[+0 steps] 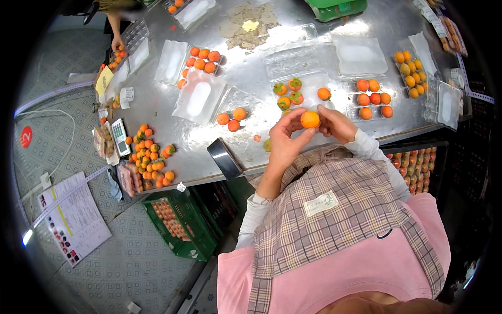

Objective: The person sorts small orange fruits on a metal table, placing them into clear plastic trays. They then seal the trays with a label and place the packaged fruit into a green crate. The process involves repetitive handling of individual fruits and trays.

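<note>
Both my hands meet over the near edge of a metal table [184,157]. Between the fingers of my left hand [288,135] and my right hand [338,123] is an orange persimmon [310,119]; the right fingertips touch its far side. Just beyond them, several persimmons with green calyxes [296,97] and a single one [324,94] lie on a clear plastic tray. On the right, a clear compartmented tray holds several persimmons [375,98]. Left of my hands, three persimmons [233,125] sit in another open clear clamshell beside a white padded lid [199,96].
A black smartphone [224,159] lies at the near edge. Loose persimmons [151,157] are heaped at left by a small keypad device [120,135]. Green crates [184,223] stand below. Another person's hand [117,42] touches fruit at far left. A green container [337,8] stands at the back.
</note>
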`<state>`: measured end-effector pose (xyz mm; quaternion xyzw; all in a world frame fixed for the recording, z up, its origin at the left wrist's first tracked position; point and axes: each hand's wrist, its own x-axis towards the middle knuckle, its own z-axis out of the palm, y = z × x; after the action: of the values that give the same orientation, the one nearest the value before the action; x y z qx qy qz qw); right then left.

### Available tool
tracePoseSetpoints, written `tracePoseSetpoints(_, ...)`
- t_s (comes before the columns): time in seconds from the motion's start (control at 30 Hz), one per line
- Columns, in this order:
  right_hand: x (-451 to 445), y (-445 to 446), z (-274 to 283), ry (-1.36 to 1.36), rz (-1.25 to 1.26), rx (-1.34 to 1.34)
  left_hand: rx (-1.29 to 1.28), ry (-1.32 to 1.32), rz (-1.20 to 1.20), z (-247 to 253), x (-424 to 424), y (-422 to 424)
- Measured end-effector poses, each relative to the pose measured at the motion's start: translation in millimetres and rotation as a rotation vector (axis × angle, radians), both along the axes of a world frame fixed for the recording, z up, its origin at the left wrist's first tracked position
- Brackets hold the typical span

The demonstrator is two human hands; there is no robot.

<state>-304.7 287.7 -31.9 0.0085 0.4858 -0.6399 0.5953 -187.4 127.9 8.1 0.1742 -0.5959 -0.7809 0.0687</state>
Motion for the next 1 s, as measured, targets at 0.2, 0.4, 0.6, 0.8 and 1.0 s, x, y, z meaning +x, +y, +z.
tracePoseSetpoints(0.2, 3.6, 2.1, 14.9, 0.36, -0.046, 0.022, -0.362, -0.064, 0.095, 7.0, -1.5, 2.8)
tracePoseSetpoints(0.4, 10.0, -9.2, 27.0, -0.007, -0.091, -0.054, -0.555, -0.092, 0.064, 9.7, 1.3, 3.1)
tracePoseSetpoints(0.6, 8.4, -6.4, 18.4, -0.216, -0.069, -0.096, -0.222, -0.045, 0.027, -1.4, 4.3, -1.2)
tracePoseSetpoints(0.8, 7.3, -5.5, 11.0, -0.242, -0.039, -0.088, 0.178, -0.111, -0.034, 0.8, 11.1, -7.1)
tracePoseSetpoints(1.0, 9.9, -12.8, 17.7, -0.203, -0.074, -0.119, 0.145, -0.098, -0.045, 7.4, 12.2, -5.4)
